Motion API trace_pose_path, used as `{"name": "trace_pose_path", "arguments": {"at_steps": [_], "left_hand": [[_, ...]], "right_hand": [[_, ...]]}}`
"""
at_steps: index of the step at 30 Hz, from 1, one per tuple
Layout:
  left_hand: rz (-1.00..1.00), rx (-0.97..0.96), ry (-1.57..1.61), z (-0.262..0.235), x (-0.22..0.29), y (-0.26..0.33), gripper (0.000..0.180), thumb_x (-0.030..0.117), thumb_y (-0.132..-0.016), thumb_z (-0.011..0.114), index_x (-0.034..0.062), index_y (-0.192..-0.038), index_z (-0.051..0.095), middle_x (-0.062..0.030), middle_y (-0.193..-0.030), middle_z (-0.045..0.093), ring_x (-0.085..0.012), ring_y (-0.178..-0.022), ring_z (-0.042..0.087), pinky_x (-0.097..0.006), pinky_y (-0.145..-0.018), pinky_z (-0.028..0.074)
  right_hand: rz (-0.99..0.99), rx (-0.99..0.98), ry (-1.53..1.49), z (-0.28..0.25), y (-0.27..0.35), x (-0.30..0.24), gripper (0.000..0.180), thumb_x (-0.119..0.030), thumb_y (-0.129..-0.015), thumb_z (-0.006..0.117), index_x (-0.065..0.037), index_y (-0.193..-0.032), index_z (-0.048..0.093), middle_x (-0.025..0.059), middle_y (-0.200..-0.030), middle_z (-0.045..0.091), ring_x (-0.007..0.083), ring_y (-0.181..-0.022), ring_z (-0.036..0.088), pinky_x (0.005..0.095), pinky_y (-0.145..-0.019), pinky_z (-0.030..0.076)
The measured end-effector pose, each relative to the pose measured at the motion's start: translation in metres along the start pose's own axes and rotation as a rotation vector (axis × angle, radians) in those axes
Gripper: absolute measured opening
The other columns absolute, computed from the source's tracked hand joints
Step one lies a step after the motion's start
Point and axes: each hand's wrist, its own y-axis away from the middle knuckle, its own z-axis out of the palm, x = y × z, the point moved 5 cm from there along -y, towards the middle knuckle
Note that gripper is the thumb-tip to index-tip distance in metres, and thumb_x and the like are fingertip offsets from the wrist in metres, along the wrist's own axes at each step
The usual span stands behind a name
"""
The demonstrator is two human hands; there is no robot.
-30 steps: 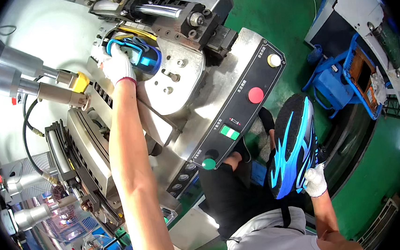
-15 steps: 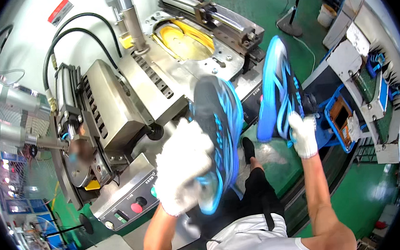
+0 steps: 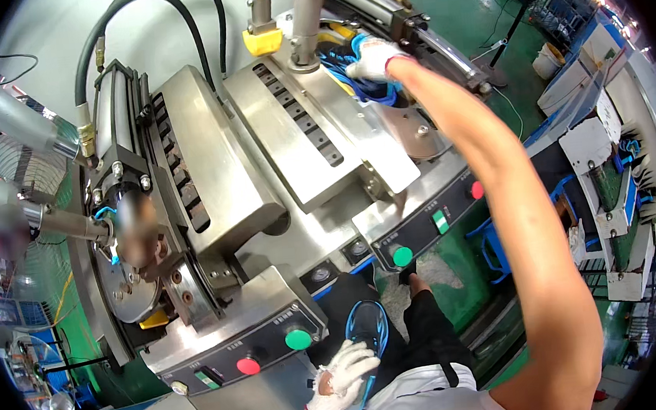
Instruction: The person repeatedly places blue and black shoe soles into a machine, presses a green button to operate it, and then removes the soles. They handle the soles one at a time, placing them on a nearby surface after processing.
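My right hand (image 3: 375, 55), in a white glove, reaches far up over the steel press machine (image 3: 262, 156) and grips a black and blue shoe (image 3: 348, 72) that sits in the machine's upper cavity with yellow lining. My left hand (image 3: 345, 377), also gloved, stays low by my body and holds a second black and blue shoe (image 3: 366, 329) by its heel end, sole facing up. The two shoes are far apart.
Two black control panels carry round buttons: green (image 3: 298, 338) and red (image 3: 247, 365) on the near one, green (image 3: 402, 256) and red (image 3: 477, 190) on the right one. Black hoses (image 3: 110, 29) arch over the machine. White and blue racks (image 3: 611, 183) stand to the right on the green floor.
Both shoes were held up in front of me. My right hand has carried its shoe up into the machine's cavity, and my left hand has lowered the other shoe to my waist.
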Motion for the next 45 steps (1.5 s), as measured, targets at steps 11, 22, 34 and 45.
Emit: {"name": "trace_pose_path", "arguments": {"at_steps": [11, 22, 34, 45], "left_hand": [[0.035, 0.006, 0.040, -0.001, -0.001, -0.008, 0.051, 0.000, -0.076, 0.075, 0.0139, -0.125, 0.072, -0.0123, -0.129, 0.069, -0.0388, -0.130, 0.061, -0.060, -0.121, 0.041], [0.013, -0.012, 0.027, 0.021, -0.002, -0.006, 0.047, 0.000, -0.082, 0.065, 0.0083, -0.129, 0.071, -0.0143, -0.132, 0.070, -0.0395, -0.139, 0.057, -0.054, -0.127, 0.032], [-0.055, 0.149, 0.111, 0.091, 0.072, -0.073, 0.039, -0.005, -0.089, 0.066, 0.0022, -0.127, 0.068, -0.0143, -0.125, 0.068, -0.0314, -0.119, 0.064, -0.041, -0.107, 0.048], [1.058, -0.218, 0.091, 0.278, 0.353, -0.180, 0.069, 0.010, -0.074, 0.087, 0.0037, -0.138, 0.062, -0.0257, -0.145, 0.057, -0.0516, -0.134, 0.054, -0.063, -0.118, 0.039]], "right_hand": [[-0.018, -0.040, -0.127, 0.023, -0.004, 0.008, 0.075, -0.061, -0.086, 0.068, 0.003, -0.125, 0.071, 0.0264, -0.128, 0.072, 0.0383, -0.116, 0.072, 0.0434, -0.099, 0.056], [-0.320, 0.131, -0.330, 0.127, 0.341, -0.075, 0.090, -0.052, -0.092, 0.070, -0.006, -0.162, 0.039, 0.0264, -0.168, 0.033, 0.0465, -0.158, 0.026, 0.0590, -0.131, 0.013], [0.090, 0.087, -0.816, 0.125, 0.599, 0.035, 0.116, -0.051, -0.080, 0.082, 0.000, -0.166, 0.023, 0.0283, -0.170, 0.026, 0.0452, -0.159, 0.023, 0.0503, -0.131, 0.021], [0.665, 1.228, -0.842, 0.034, 0.735, 0.192, 0.081, -0.025, -0.086, 0.086, 0.002, -0.152, 0.047, 0.0258, -0.155, 0.050, 0.0354, -0.145, 0.049, 0.0464, -0.120, 0.040]]}}
